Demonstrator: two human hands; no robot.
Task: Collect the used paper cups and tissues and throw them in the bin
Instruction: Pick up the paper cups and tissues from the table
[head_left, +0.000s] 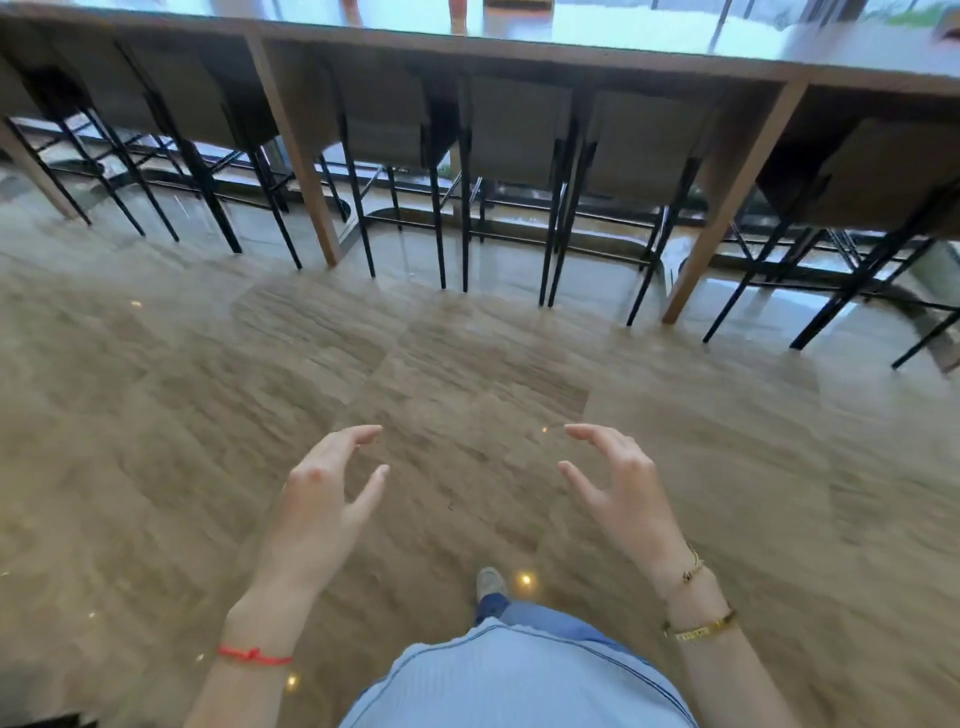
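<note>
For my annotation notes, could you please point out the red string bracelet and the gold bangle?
red string bracelet (254, 656), head view, on its knot.
gold bangle (698, 629), head view, on its flat band.

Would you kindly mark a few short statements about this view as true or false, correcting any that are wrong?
1. Both hands are empty. True: the left hand and right hand hold nothing.
2. A red string is on the right wrist. False: the red string is on the left wrist; the right wears gold bracelets.
3. Stools are tucked under the long counter. True.
4. A paper cup lies on the floor between the hands. False: no cup shows there.
5. One shoe is visible. True.
</note>
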